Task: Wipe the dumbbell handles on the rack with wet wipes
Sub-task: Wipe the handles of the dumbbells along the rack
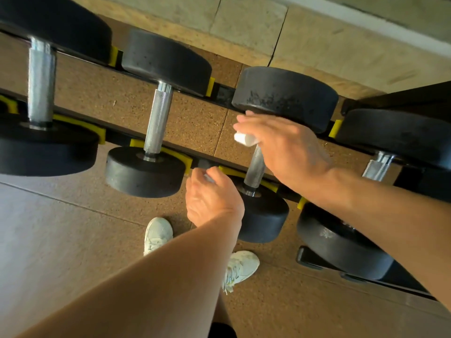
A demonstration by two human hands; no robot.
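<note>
right hand [283, 145] presses wipe [245, 139] on handle [255, 167].

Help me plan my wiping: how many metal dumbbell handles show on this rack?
4. A thick handle at far left, a knurled one beside it, one under the right hand with the wipe, and one partly hidden at right. More may lie outside the view.

Black dumbbell heads [284, 95], yellow cradles [181, 156], white wipe [245, 139].

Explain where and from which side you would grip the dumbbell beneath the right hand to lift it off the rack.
Probably the knurled steel handle of the dumbbell, taken from above: it is the only narrow part, lying exposed between two broad black heads that rest in the rack's yellow cradles.
</note>
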